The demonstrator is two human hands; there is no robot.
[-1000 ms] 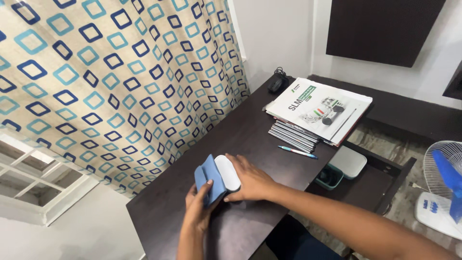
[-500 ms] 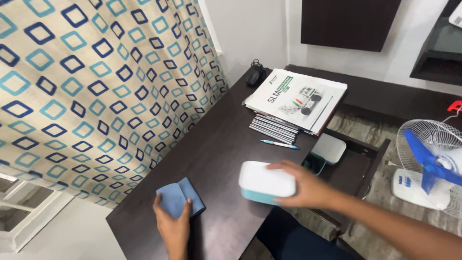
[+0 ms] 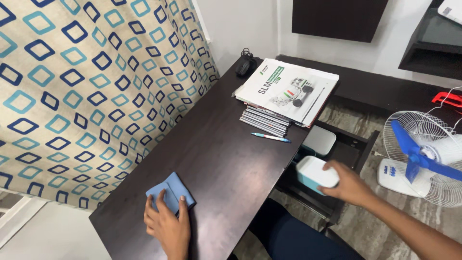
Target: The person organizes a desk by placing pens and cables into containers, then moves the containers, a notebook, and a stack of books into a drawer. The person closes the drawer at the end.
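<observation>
My left hand (image 3: 167, 225) lies flat on a folded blue cloth (image 3: 170, 193) at the near end of the dark wooden desk (image 3: 216, 154). My right hand (image 3: 347, 183) grips a white box with a teal base (image 3: 314, 174) and holds it off the desk's right edge, above an open drawer (image 3: 353, 147). A second white-lidded box (image 3: 318, 140) sits in that drawer just beyond it.
A stack of booklets and papers (image 3: 285, 98) lies at the far end of the desk, with a pen (image 3: 270, 137) beside it and a black mouse (image 3: 244, 63) behind. A patterned curtain (image 3: 91, 82) hangs at left. A white fan with blue blades (image 3: 423, 159) stands on the floor at right.
My right hand lifted the white box off the cloth and carried it right, past the desk edge to the drawer. My left hand stayed with the blue cloth, now flat on the desk.
</observation>
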